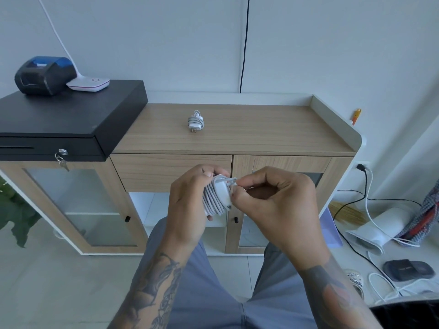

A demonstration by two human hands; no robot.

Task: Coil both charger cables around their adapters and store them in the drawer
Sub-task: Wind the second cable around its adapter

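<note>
Wood-grain surface [237, 129] has 1 charger [196, 121] already coiled, sitting far-center, drawer [171, 170] under it shut. Nearer the camera, left hand [187, 200] fingers wrap around the 2nd adapter [219, 195] with its cable coiled on, while right hand [278, 203] fingers pinch the cable end [231, 181].

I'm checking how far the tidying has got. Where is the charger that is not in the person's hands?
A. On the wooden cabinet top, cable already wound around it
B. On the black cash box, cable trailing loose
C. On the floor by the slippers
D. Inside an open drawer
A: the small charger lies on the wooden cabinet top with its cable wrapped round it, while the left hand and right hand work on the other adapter.
</note>
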